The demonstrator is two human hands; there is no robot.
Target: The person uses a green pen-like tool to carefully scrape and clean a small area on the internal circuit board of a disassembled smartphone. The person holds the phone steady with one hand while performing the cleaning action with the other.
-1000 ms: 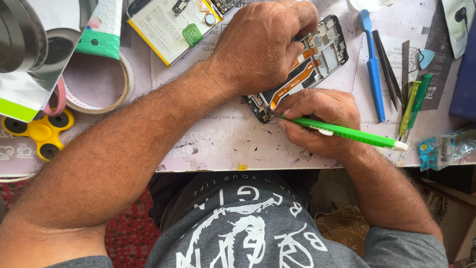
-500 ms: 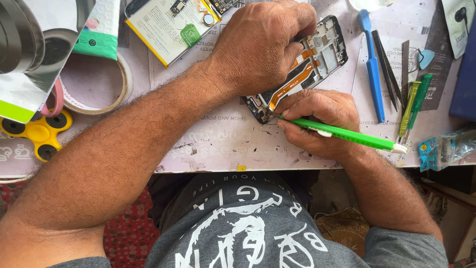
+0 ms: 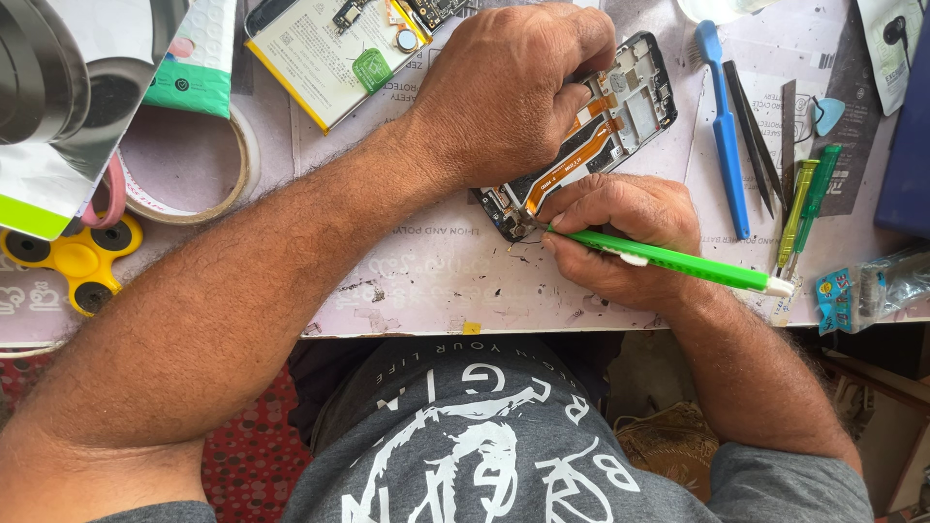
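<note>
Left hand (image 3: 513, 92) is clamped down on the opened phone (image 3: 591, 136) at the upper middle of the frame, fingers curled over its frame. Right hand (image 3: 620, 237) pinches a green screwdriver (image 3: 678, 260), tip at the phone's lower corner. Risky bit imo: a slip there could gouge that orange flex cable (image 3: 572, 160) right beside it

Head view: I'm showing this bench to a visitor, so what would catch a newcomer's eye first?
Mid-table, the left hand presses down an opened phone frame with orange ribbon cables showing, while the right hand works a bright green tool at its lower corner. At the left edge lies a yellow fidget spinner, and a blue brush lies to the right.
</note>
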